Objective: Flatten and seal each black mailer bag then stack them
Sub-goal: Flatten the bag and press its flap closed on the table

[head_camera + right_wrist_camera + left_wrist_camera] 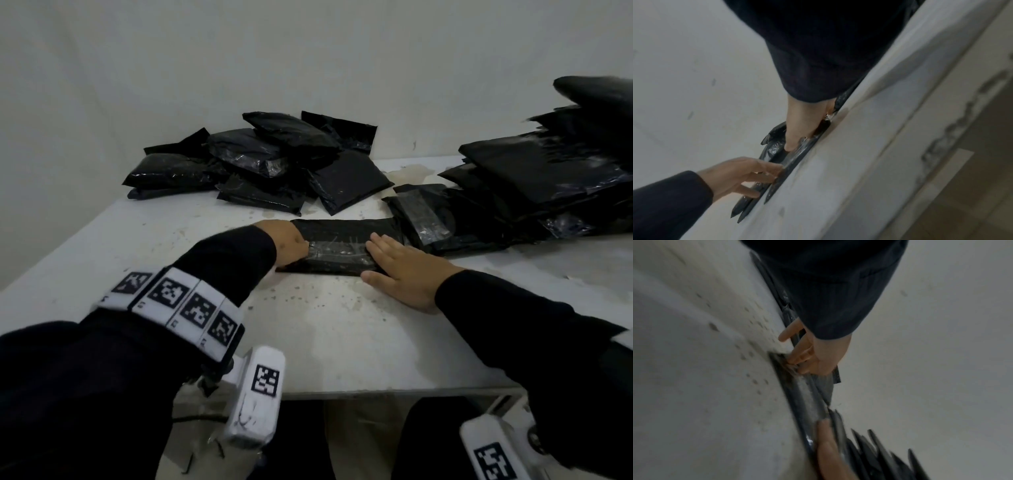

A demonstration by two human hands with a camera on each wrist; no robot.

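Both our hands pin one mailer bag (342, 246) near the middle of the table (325, 342): left hand (286, 245) fingers curled onto its flap, right hand (404, 270) flat, pressing the seal closed.

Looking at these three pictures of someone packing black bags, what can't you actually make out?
- Head view: the left hand covers the left end of the mailer bag, so the flap there is hidden.
- Head view: the right pile runs off the frame edge, blurred at the top; no count possible.
- Left wrist view: the sleeve blocks the far part of the bag.
- Any view: what the bags contain.
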